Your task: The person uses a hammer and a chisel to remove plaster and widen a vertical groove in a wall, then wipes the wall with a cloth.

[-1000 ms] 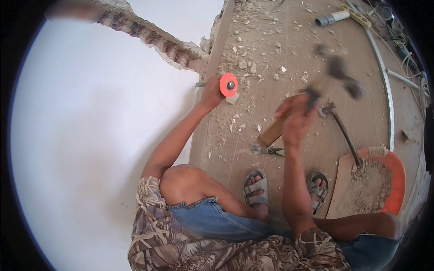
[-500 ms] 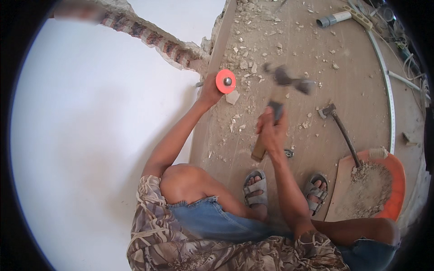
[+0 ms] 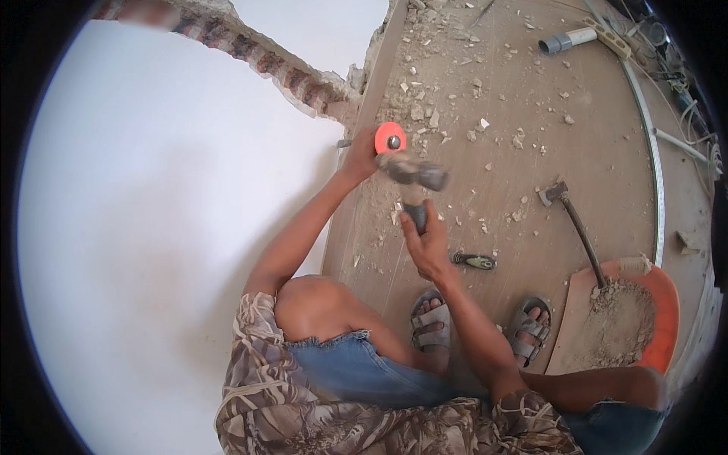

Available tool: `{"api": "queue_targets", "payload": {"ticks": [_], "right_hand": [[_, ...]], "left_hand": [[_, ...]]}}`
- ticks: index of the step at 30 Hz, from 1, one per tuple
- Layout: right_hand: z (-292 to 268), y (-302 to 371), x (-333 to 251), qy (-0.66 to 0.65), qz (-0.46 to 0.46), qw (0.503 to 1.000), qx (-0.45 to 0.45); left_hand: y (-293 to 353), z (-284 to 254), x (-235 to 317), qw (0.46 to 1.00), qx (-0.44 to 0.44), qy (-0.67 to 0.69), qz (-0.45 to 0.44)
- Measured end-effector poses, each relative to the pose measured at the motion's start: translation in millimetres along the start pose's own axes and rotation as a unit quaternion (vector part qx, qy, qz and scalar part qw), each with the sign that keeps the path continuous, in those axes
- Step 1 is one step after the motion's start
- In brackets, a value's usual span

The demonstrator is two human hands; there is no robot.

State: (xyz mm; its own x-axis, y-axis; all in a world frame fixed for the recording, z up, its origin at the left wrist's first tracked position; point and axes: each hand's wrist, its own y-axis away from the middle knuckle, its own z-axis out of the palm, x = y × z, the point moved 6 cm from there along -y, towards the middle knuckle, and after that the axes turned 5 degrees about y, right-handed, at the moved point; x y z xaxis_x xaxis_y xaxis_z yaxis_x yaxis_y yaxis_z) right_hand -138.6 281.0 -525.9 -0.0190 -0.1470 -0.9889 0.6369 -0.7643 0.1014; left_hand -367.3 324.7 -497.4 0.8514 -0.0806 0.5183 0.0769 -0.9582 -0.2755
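My left hand (image 3: 361, 161) is wrapped round a chisel with an orange disc-shaped guard (image 3: 384, 132); its round steel end faces up. A short piece of its metal shows past the hand, beside the white wall (image 3: 167, 182). My right hand (image 3: 429, 249) grips a hammer (image 3: 415, 173) by its handle. The hammer's head is smeared by motion and lies just below the chisel's end in the picture; whether they touch I cannot tell. Above my left hand, a rough channel (image 3: 292, 80) in the wall lays bare red brick.
Rubble (image 3: 417, 112) and dust cover the floor along the wall. A green-and-black handled tool (image 3: 474, 261) lies near my sandals. To the right are an axe-like hammer (image 3: 579, 227), an orange scoop-shaped container (image 3: 667, 315) of debris, a grey-and-white pipe (image 3: 567, 41) and a long straightedge (image 3: 657, 167).
My right hand has swung the hammer left and toward the chisel's end. The green-and-black tool on the floor now shows more fully. My left hand keeps its hold on the chisel.
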Motion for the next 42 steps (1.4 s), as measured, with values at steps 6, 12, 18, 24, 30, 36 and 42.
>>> {"api": "queue_targets", "payload": {"ticks": [6, 12, 18, 24, 30, 36, 42], "right_hand": [[-52, -14, -54, -0.268, -0.186, 0.917, 0.229], [-3, -27, 54, -0.049, 0.043, 0.994, 0.087], [-67, -17, -53, -0.257, -0.113, 0.933, 0.226], [1, -26, 24, -0.058, -0.026, 0.988, 0.144], [-2, -10, 44, -0.021, 0.118, 0.993, -0.012], [-46, -32, -7, -0.063, 0.093, 0.99, -0.085], [-93, -27, 50, 0.099, 0.083, 0.969, 0.212]], "left_hand": [[7, -1, 10, 0.999, 0.041, 0.008, -0.021], [4, -1, 10, 0.998, 0.018, 0.026, -0.049], [13, -10, -1, 0.998, 0.026, -0.024, -0.056], [6, 5, -14, 0.999, 0.018, -0.023, -0.037], [28, 2, -9, 0.999, 0.0, -0.031, -0.017], [16, 2, 2, 0.999, 0.039, -0.013, 0.006], [28, -1, -14, 0.963, 0.221, 0.124, -0.085]]}}
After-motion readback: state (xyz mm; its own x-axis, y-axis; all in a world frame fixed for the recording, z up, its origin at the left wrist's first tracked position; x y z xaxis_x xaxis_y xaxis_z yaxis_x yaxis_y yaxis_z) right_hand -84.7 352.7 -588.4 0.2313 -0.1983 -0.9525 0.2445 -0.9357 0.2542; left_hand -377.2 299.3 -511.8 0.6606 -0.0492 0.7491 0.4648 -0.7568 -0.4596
